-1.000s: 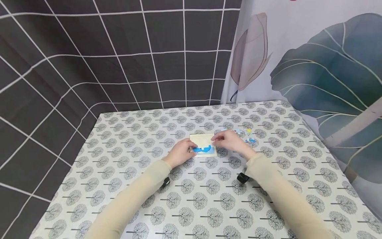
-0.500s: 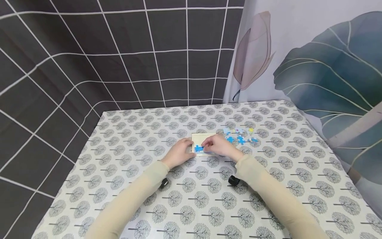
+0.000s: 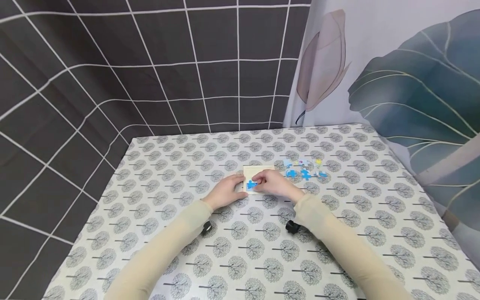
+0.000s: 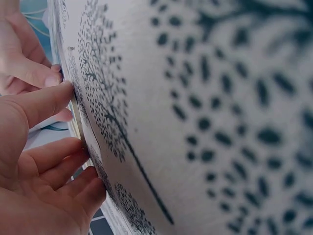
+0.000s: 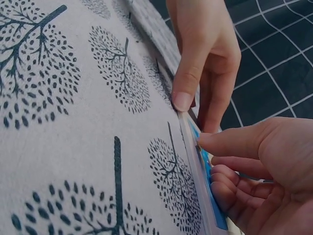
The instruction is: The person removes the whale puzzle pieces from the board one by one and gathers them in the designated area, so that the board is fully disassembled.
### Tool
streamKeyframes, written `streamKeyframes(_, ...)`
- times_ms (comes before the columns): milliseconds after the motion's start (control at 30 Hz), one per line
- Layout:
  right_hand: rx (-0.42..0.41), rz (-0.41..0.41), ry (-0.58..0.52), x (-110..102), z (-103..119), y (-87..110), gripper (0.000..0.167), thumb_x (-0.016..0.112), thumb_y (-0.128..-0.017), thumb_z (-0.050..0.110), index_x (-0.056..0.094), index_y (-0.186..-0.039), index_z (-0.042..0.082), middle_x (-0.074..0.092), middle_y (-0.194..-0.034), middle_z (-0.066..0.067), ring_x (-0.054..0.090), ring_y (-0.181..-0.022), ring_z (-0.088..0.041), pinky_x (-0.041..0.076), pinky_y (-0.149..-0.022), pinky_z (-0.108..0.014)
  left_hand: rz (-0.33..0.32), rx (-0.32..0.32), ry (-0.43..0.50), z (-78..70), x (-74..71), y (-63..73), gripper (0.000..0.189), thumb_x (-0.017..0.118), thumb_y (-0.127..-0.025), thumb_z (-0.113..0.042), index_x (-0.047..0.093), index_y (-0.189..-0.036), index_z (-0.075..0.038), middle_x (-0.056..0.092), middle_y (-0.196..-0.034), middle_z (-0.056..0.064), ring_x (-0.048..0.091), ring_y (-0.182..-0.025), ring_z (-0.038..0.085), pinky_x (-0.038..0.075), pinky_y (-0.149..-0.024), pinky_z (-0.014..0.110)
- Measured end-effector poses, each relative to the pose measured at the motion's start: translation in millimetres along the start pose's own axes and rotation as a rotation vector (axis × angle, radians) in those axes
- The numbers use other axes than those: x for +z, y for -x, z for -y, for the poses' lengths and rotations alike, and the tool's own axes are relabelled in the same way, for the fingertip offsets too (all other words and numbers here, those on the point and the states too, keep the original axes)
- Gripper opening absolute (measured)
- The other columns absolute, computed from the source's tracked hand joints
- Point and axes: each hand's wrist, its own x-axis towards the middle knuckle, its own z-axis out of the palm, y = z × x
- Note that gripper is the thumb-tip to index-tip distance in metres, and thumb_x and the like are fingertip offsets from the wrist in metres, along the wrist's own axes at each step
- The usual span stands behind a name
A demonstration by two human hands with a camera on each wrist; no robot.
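Observation:
A small pale wooden puzzle tray (image 3: pixel 256 170) lies on the patterned tablecloth, its far part bare. Blue jigsaw pieces (image 3: pixel 250 185) sit along its near side. My left hand (image 3: pixel 224 191) holds the tray by its left side, thumb at the near corner and fingers farther up the edge. Over the tray, my right hand (image 3: pixel 275 182) pinches a puzzle piece low against the blue ones, mostly hidden beneath the fingers. In the right wrist view, its thumb and curled fingers meet right at the blue picture surface (image 5: pixel 215 210).
Several loose jigsaw pieces (image 3: pixel 305 174), blue, white and yellow, lie on the tablecloth (image 3: pixel 210 258) right of the tray. A dark gridded curtain (image 3: pixel 213 46) hangs behind and left; a pale leaf-print curtain (image 3: pixel 397 91) hangs on the right.
My right hand has moved left from the tray's right edge to over its near part and come down onto the blue pieces. The left hand stays at the tray's left side.

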Motion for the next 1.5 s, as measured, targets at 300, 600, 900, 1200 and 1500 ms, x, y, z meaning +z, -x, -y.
streamKeyframes(300,-0.009,0.027,0.025,-3.3,-2.6,-2.7,0.04,0.077,-0.086,0.015,0.07,-0.123,0.002,0.061,-0.088,-0.002,0.051,-0.072,-0.015,0.048,-0.069,-0.029,0.001,-0.001,0.011,-5.3,-1.7,-3.6,0.066,0.074,-0.093,-0.031,0.049,-0.147,-0.003,0.045,-0.155,0.01,0.038,-0.145,0.029,0.026,-0.122,0.044)
streamKeyframes(600,-0.004,0.05,0.002,1.7,4.9,-8.3,0.034,0.081,-0.081,0.009,0.068,-0.112,0.005,0.059,-0.087,-0.002,0.053,-0.075,-0.015,0.05,-0.075,-0.03,-0.015,0.012,0.033,0.8,-0.2,-0.1,0.066,0.075,-0.092,-0.028,0.05,-0.145,0.0,0.046,-0.153,0.014,0.041,-0.143,0.032,0.028,-0.122,0.045)
streamKeyframes(900,0.006,0.033,-0.074,3.8,11.7,-5.7,0.034,0.079,-0.078,0.001,0.06,-0.105,0.009,0.062,-0.088,-0.003,0.057,-0.075,-0.015,0.052,-0.073,-0.028,-0.016,0.018,0.023,3.2,1.3,0.5,0.066,0.075,-0.092,-0.03,0.05,-0.145,0.0,0.047,-0.153,0.014,0.041,-0.143,0.032,0.028,-0.121,0.045)
streamKeyframes(1200,-0.014,0.027,-0.096,3.0,10.3,-5.0,0.031,0.076,-0.082,0.002,0.06,-0.108,0.01,0.064,-0.083,-0.001,0.057,-0.073,-0.014,0.051,-0.069,-0.028,-0.026,0.011,0.026,4.0,1.3,-0.7,0.066,0.075,-0.091,-0.03,0.05,-0.146,-0.001,0.047,-0.153,0.014,0.041,-0.143,0.032,0.027,-0.122,0.046)
streamKeyframes(1500,0.006,0.01,-0.161,7.0,2.2,-2.7,0.022,0.069,-0.092,0.006,0.063,-0.113,0.011,0.065,-0.091,-0.002,0.06,-0.073,-0.015,0.054,-0.065,-0.028,-0.014,-0.002,0.016,1.6,0.6,-0.1,0.066,0.075,-0.092,-0.031,0.05,-0.146,-0.002,0.046,-0.154,0.012,0.04,-0.143,0.031,0.027,-0.122,0.044)
